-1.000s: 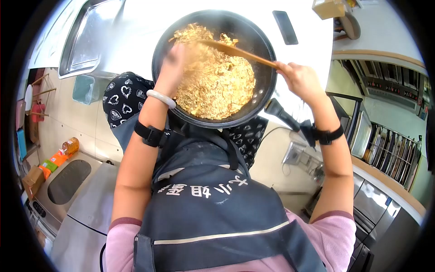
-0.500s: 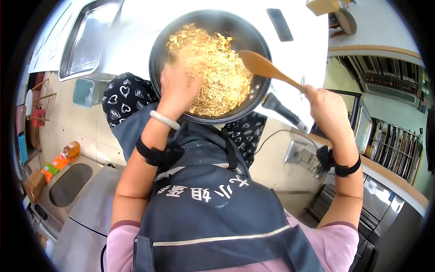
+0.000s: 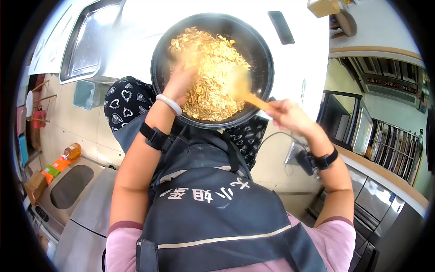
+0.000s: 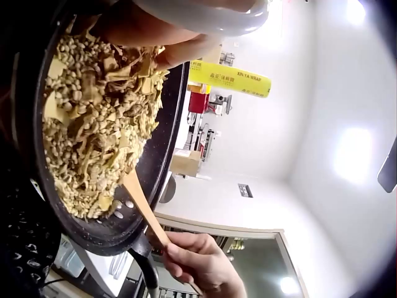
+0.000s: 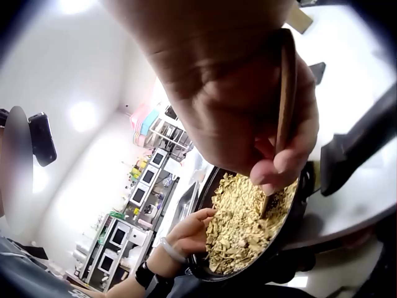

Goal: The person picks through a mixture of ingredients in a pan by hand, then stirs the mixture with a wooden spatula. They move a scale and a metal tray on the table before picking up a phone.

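A black frying pan (image 3: 265, 50) holds a heap of pale grains mixed with yellowish flakes (image 3: 213, 95). My right hand (image 3: 292, 117) grips the handle of a wooden spatula (image 3: 257, 100), with fingers and thumb wrapped around it. Blurred by motion, the spatula's blade overlaps the right side of the heap. At the left of the pan my left hand (image 3: 181, 79), with a pale bangle above it, reaches into the mixture. Its fingertips are blurred in the head view; the right wrist view shows its fingers (image 5: 197, 228) fairly straight at the heap's edge.
The pan stands at the near edge of a white table (image 3: 136, 27). A metal tray (image 3: 81, 63) is on the left and a dark phone (image 3: 281, 27) lies beyond the pan to the right. The pan's black handle (image 5: 360, 143) juts out on the right.
The spatula swung out to the right side of the pan, then came back left over the mixture. The left hand shifted right and nearer, then back up-left, staying in the heap.
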`<state>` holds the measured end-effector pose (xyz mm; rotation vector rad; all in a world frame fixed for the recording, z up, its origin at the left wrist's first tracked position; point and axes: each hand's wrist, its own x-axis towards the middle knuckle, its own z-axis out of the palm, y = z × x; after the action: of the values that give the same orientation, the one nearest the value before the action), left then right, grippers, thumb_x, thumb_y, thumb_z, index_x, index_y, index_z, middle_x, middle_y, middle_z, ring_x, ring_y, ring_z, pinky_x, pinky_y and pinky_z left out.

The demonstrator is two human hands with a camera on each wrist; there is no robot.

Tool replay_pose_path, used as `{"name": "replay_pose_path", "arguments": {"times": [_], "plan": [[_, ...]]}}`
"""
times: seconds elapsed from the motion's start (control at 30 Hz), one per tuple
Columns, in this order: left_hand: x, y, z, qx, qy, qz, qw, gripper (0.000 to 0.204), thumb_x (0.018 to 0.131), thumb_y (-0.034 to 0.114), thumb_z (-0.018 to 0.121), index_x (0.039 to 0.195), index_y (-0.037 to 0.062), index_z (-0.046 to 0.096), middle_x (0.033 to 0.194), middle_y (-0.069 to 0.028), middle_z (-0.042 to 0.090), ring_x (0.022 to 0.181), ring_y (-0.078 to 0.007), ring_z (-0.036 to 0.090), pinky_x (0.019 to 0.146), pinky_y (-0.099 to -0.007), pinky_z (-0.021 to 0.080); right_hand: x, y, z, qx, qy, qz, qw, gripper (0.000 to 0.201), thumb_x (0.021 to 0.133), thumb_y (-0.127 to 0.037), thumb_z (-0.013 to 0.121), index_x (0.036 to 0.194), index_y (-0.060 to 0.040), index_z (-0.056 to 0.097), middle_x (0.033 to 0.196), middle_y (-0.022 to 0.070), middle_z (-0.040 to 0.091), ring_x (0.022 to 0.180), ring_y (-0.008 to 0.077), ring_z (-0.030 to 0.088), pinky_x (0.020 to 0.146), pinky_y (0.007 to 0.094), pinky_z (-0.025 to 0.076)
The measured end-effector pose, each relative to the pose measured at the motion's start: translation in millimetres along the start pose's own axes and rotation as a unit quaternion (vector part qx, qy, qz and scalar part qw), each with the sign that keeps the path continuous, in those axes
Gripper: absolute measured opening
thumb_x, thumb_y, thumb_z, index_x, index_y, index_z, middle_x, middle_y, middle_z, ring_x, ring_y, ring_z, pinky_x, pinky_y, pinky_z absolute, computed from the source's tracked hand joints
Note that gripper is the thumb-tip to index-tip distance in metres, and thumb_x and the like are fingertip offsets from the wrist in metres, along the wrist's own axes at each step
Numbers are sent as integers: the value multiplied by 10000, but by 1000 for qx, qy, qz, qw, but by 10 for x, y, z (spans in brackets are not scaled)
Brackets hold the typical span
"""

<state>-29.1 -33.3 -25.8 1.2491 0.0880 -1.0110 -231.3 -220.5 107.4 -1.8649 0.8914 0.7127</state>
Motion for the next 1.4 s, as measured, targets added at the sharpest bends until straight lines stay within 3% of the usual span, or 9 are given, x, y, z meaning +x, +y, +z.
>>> {"name": "replay_pose_path", "arguments": {"times": [0.1,0.23,0.6,0.77,0.83,1.03,1.23,1.37,1.4], "plan": [[-162,82,170,-39,17,21,999,357,849,62,500,1192,-3,426,1122,-137,556,964,-214,590,807,-325,502,123,18,119,75,-33,2,997,230,898,-139,570,1048,26,628,588,9,536,440,62,457,413,203,397],[-335,192,366,391,91,195,895,609,819,150,568,1354,-22,334,1276,-216,435,1169,-282,446,986,-369,367,117,-18,88,154,-73,2,985,233,899,-158,580,1039,20,633,590,9,544,438,53,460,409,191,390],[-518,236,624,452,-72,374,806,512,858,214,552,1326,50,422,1391,-239,338,1291,-367,329,1071,-410,254,-255,-96,-212,165,-59,34,984,236,906,-149,562,1055,27,613,586,-2,545,429,59,467,424,178,388],[34,451,149,536,56,369,757,535,856,284,564,1304,22,434,1348,-256,384,1279,-362,348,1055,-416,286,-647,-262,-337,-136,107,-41,984,237,882,-108,555,1065,33,608,576,41,547,467,98,524,483,246,441],[169,564,103,523,138,256,802,574,841,309,579,1301,2,426,1294,-260,435,1245,-372,380,1037,-420,308,-670,-226,-415,-229,184,-75,953,237,848,-111,572,1047,8,621,594,125,591,517,202,591,525,319,460],[492,548,149,609,145,182,758,631,801,335,536,1355,68,391,1298,-226,441,1195,-368,438,1002,-426,366,-267,-135,-333,-418,277,-125,856,152,832,-155,562,842,-8,597,672,195,603,671,366,605,616,443,479],[874,402,78,332,-2,88,939,596,878,265,550,1359,-11,332,1323,-202,437,1168,-240,481,954,-325,406,57,-64,-83,-408,289,-194,844,147,838,-153,554,872,-17,600,611,178,595,606,344,611,564,436,484],[314,381,363,332,-16,105,937,497,832,260,547,1225,-38,486,1071,-185,605,967,-261,582,884,-360,437,-242,-54,-44,-416,302,-215,830,177,837,-163,576,959,-41,615,624,144,599,585,315,608,537,403,484],[344,299,339,474,-16,166,864,403,832,214,560,1157,-25,540,993,-169,611,886,-269,578,826,-370,445,-328,-44,-58,-427,313,-229,817,200,833,-170,588,996,-59,622,632,130,601,577,303,607,529,390,483]]}}
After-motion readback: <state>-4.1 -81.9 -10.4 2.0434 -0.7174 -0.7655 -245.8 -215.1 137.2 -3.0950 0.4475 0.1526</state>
